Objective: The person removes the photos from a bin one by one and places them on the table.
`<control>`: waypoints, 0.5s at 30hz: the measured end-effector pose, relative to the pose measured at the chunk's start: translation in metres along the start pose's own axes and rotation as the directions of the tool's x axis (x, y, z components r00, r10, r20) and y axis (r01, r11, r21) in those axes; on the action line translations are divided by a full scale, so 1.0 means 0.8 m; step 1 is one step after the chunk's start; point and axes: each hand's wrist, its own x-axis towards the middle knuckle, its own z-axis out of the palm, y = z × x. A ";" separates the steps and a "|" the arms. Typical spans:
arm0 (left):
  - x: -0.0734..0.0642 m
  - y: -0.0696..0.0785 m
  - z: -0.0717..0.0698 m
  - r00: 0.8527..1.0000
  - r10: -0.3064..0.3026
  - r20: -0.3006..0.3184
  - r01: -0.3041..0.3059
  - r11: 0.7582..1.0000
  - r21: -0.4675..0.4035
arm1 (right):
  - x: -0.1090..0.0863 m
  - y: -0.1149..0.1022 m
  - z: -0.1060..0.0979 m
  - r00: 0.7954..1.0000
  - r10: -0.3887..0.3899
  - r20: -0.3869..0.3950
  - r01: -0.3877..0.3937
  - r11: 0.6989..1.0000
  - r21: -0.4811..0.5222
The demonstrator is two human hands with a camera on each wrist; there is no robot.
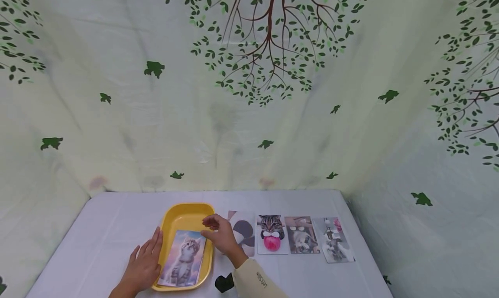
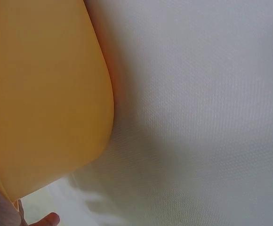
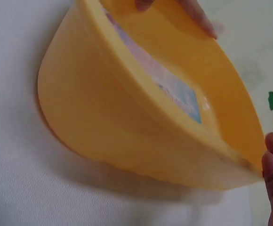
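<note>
A yellow plastic tray [image 1: 189, 211] stands on the white table, its deep side wall filling much of the right wrist view. Inside it lies a kitten picture card [image 1: 183, 257], with another card's edge showing beneath. My left hand [image 1: 144, 261] rests along the tray's left rim with its fingers stretched out. Over the right rim is my right hand [image 1: 222, 235], its thumb and fingers apart with nothing between them. In the right wrist view, the fingertips [image 3: 271, 169] of the right hand are right at the rim. The left wrist view shows mainly the tray's outer wall [image 2: 52, 94].
Right of the tray, several picture cards stand in a row: one with dark round shapes [image 1: 243, 231], a cat with a pink ball [image 1: 271, 235], a grey animal [image 1: 302, 235] and a greyish one [image 1: 335, 241]. A black heart-shaped piece [image 1: 224, 283] lies by the right sleeve.
</note>
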 end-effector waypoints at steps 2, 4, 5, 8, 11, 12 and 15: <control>0.000 0.000 0.001 1.000 0.000 -0.008 0.000 1.000 0.002 | 0.002 -0.002 0.009 1.000 -0.003 0.025 0.002 1.000 0.012; -0.001 -0.001 0.001 1.000 0.002 -0.012 -0.002 1.000 -0.006 | 0.004 -0.004 0.017 0.999 0.000 0.046 -0.001 1.000 0.016; 0.000 -0.001 0.002 1.000 0.002 -0.015 -0.002 1.000 -0.010 | 0.005 -0.004 0.020 0.998 0.000 0.060 -0.001 1.000 0.017; -0.001 -0.001 0.003 1.000 0.003 -0.023 -0.004 1.000 -0.007 | 0.007 -0.005 0.031 0.995 0.016 0.102 -0.019 0.999 0.036; -0.001 0.000 0.003 1.000 0.000 -0.031 0.000 1.000 0.004 | 0.008 -0.004 0.040 0.991 0.026 0.128 -0.032 0.998 0.045; -0.001 0.000 0.002 0.999 0.001 -0.033 -0.001 1.000 0.009 | 0.009 -0.005 0.043 0.991 0.038 0.126 -0.043 0.998 0.036; -0.002 0.001 0.002 0.999 0.004 -0.045 -0.004 1.000 0.015 | 0.012 -0.006 0.051 0.992 0.068 0.108 -0.070 0.997 0.018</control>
